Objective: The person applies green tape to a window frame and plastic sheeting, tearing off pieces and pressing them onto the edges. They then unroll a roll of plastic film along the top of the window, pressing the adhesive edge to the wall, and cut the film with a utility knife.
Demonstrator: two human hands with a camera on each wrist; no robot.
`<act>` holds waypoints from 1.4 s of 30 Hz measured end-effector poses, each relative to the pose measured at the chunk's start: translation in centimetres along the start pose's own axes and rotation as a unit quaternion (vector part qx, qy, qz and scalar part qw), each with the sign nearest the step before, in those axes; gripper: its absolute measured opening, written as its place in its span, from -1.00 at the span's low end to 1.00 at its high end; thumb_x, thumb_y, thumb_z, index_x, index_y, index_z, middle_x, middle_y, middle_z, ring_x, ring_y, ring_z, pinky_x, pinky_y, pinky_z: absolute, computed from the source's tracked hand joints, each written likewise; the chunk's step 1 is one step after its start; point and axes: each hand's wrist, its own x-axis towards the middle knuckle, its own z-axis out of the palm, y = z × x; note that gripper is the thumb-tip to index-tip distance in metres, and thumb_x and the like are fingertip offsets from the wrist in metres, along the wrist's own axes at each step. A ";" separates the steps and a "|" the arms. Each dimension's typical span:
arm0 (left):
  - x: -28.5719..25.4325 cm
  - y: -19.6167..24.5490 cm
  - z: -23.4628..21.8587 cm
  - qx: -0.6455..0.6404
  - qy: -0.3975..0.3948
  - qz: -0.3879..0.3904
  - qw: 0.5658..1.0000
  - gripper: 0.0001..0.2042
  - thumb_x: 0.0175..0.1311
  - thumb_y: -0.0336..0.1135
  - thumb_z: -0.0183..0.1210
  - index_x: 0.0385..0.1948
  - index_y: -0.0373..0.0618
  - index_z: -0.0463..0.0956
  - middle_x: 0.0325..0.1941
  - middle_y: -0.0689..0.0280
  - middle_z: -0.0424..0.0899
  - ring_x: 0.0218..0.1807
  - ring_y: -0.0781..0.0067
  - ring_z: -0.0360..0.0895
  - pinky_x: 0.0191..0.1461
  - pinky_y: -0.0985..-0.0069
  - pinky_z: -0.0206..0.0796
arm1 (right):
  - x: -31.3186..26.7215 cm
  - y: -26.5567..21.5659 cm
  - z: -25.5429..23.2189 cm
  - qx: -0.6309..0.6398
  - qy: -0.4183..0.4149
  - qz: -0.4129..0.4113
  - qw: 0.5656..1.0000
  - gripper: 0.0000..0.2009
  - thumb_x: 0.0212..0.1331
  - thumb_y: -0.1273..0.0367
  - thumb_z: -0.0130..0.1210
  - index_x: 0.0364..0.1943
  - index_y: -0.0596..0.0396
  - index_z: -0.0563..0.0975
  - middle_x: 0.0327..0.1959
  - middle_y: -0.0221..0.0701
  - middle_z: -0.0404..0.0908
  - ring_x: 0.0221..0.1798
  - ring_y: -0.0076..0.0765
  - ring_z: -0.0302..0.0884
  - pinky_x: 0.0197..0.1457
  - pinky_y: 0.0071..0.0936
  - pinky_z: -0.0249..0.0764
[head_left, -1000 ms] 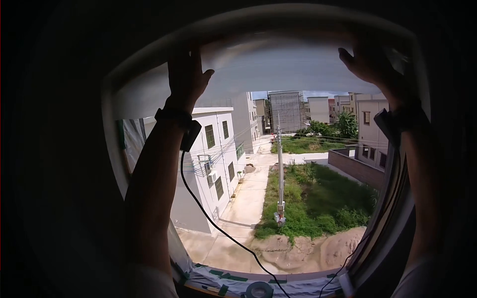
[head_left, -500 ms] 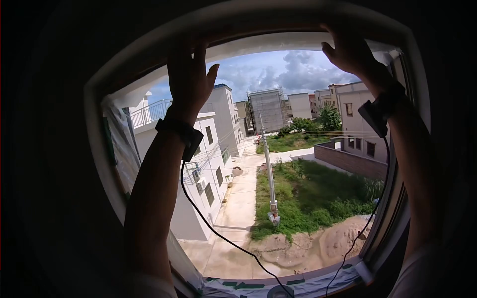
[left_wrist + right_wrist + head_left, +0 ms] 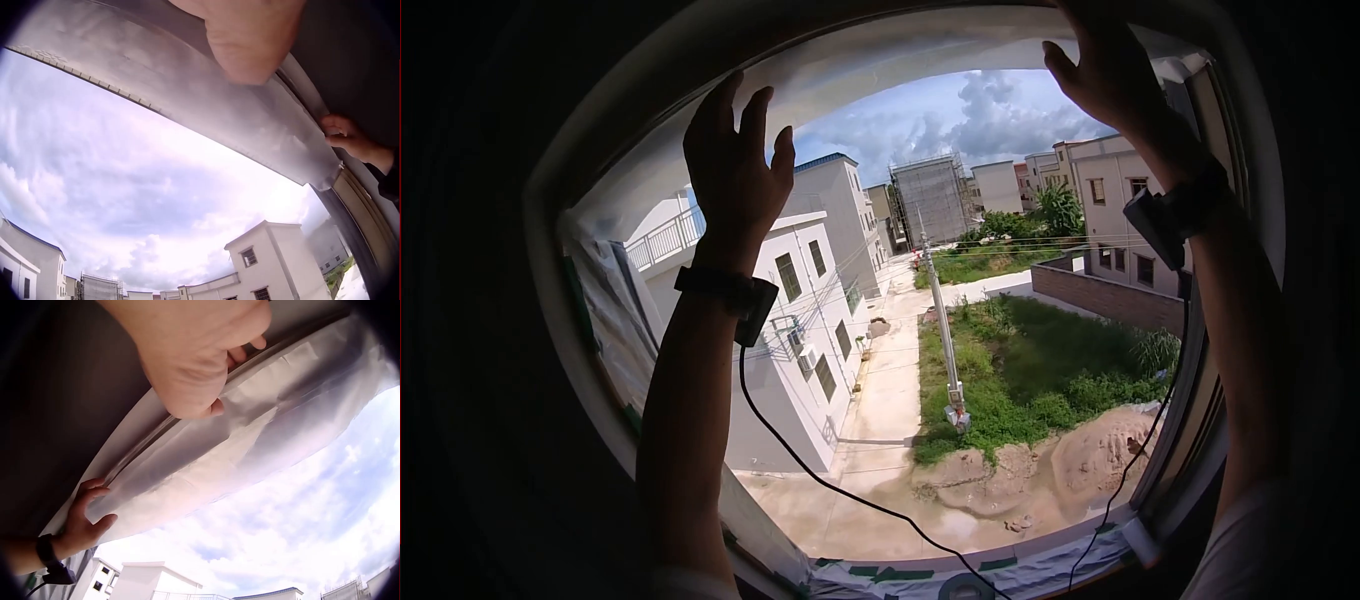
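Observation:
A translucent plastic sheet [image 3: 880, 50] hangs in a strip along the top of the window frame. My left hand [image 3: 738, 170] is raised at the upper left, fingers spread and slightly bent, fingertips at the frame's top edge. At the upper right, my right hand [image 3: 1108, 80] reaches to the same edge, its fingertips cut off by the view. The right wrist view has my right hand [image 3: 194, 356] over the sheet's upper border, fingers partly hidden, and my left hand [image 3: 84, 519] at the sheet's far end. Whether either hand pinches the sheet cannot be told.
Crumpled plastic [image 3: 615, 310] hangs down the left side of the frame. Taped plastic covers the sill [image 3: 880, 578], where a roll of tape [image 3: 966, 590] lies. Black cables run down from both wrists. Outside stand buildings, a pole [image 3: 941, 320] and a grassy plot.
The sheet's lower edge, earlier hanging over the sky, has risen and uncovers it. My left hand has moved leftward along the frame's top; my right hand sits higher in view.

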 end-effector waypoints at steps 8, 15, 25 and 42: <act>-0.2 0.3 0.8 -0.052 -0.018 0.017 0.998 -0.57 0.17 -0.28 0.35 0.08 -0.08 0.48 0.10 0.16 0.60 0.08 0.15 0.58 0.13 0.27 0.43 | -2.2 0.4 0.7 0.028 0.070 0.001 0.997 -0.37 0.12 0.36 0.21 0.30 0.21 0.30 0.28 0.01 0.33 0.35 0.12 0.29 0.43 -0.06 0.28; 2.3 1.0 4.1 -0.605 -0.216 -0.554 0.528 -0.70 0.38 -0.24 0.13 0.05 -0.16 0.52 0.16 0.12 0.60 0.31 0.17 0.46 0.40 0.19 0.26 | -2.4 0.4 0.4 0.064 0.091 -0.008 0.994 -0.36 0.09 0.40 0.22 0.31 0.13 0.30 0.24 -0.01 0.36 0.31 0.10 0.34 0.37 -0.07 0.34; 3.9 1.1 7.2 -0.797 -0.091 -0.467 0.372 -0.75 0.40 -0.45 -0.01 0.05 -0.20 0.49 0.08 0.12 0.61 0.18 0.18 0.56 0.37 0.12 0.41 | -2.4 1.4 1.2 0.034 0.112 -0.039 0.992 -0.40 0.07 0.40 0.24 0.24 0.21 0.32 0.20 -0.01 0.37 0.30 0.10 0.33 0.39 -0.05 0.30; 2.7 3.6 7.4 -0.727 -0.089 -0.557 0.390 -0.85 0.34 -0.42 0.21 -0.11 -0.16 0.53 -0.08 0.23 0.64 -0.04 0.35 0.65 0.00 0.50 0.62 | -1.9 -0.3 -0.7 0.075 0.101 -0.077 0.989 -0.39 -0.01 0.43 0.28 0.20 0.22 0.34 0.22 0.02 0.30 0.29 0.15 0.29 0.38 0.03 0.25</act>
